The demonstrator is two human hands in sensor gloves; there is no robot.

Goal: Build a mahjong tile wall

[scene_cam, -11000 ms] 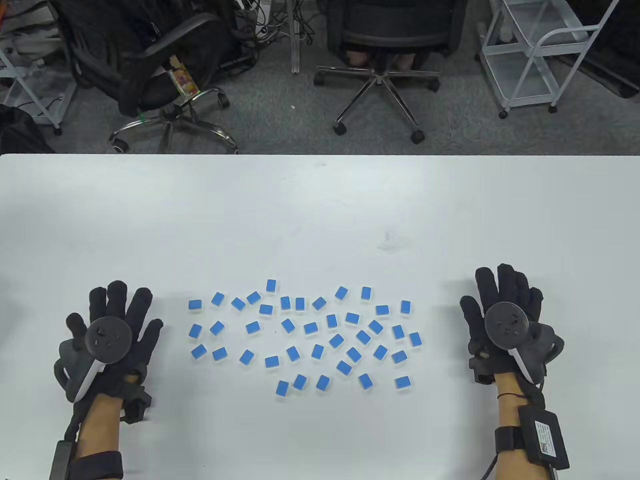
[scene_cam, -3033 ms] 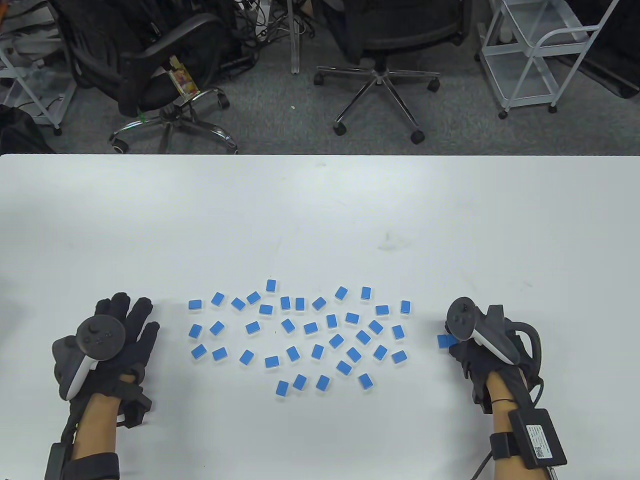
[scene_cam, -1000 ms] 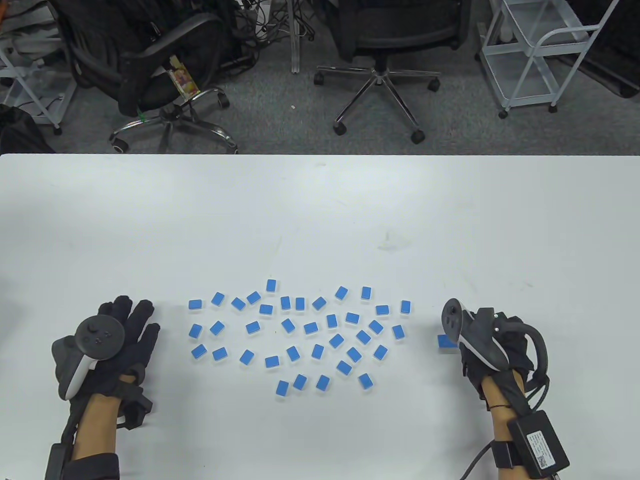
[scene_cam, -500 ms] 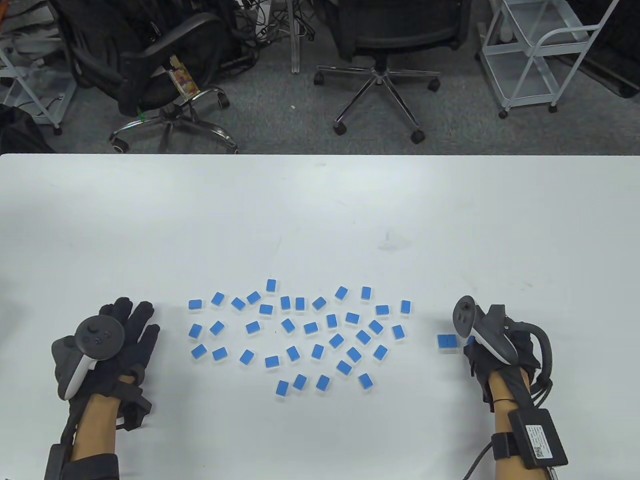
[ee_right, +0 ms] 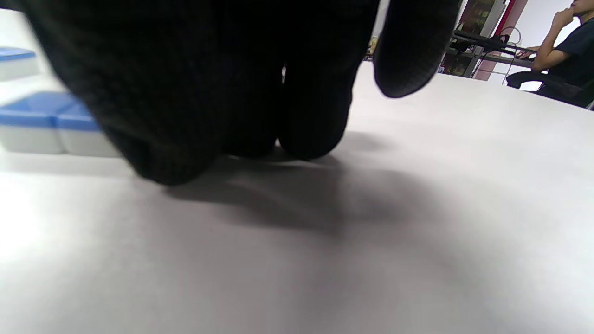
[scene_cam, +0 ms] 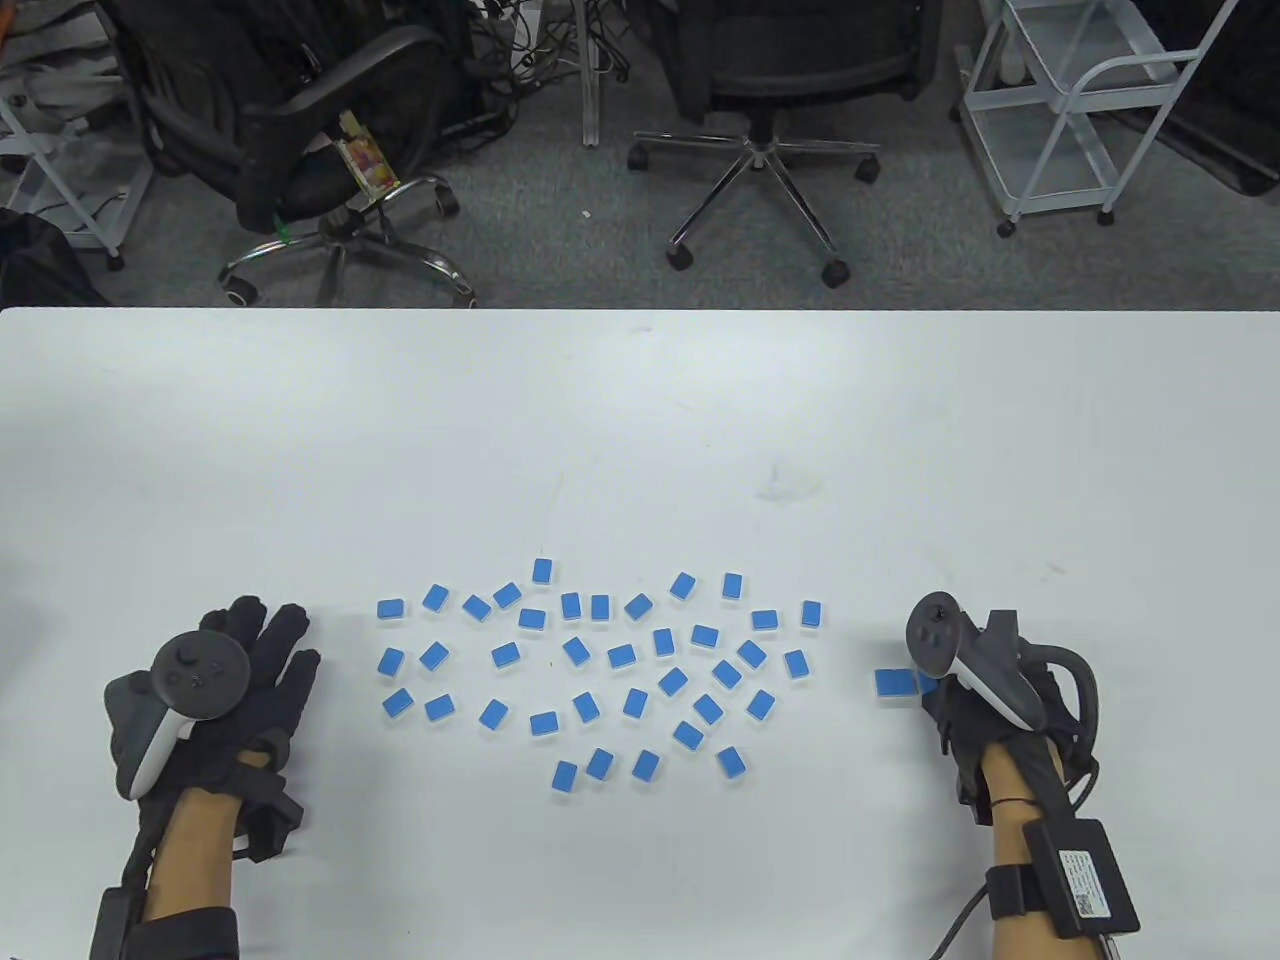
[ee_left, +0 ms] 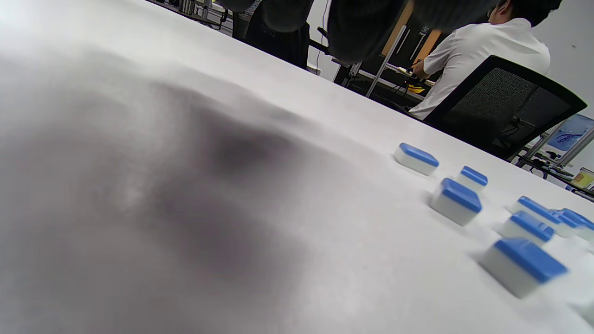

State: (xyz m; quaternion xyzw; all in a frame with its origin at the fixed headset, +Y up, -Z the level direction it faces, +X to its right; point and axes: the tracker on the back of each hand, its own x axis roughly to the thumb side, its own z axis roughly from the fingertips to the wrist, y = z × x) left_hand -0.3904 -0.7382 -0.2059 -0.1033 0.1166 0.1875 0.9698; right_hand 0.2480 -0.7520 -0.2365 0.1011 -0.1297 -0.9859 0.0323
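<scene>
right hand point(scene_cam: 985, 700): fingers curled down beside the tile pair point(scene_cam: 897, 683); whether it grips them i cannot tell. left hand point(scene_cam: 235, 680): flat, fingers spread on the table point(scene_cam: 640, 420), holding nothing. loose tiles point(scene_cam: 600, 665): scattered between the hands. right wrist view alone shows the pair side by side, blue tops up.

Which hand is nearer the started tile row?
Right. The right hand is at the tile row's right end; the left hand rests far across the loose tiles.

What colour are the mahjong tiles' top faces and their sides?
Blue tops, white sides on the mahjong tiles; clearest in the left wrist view.
</scene>
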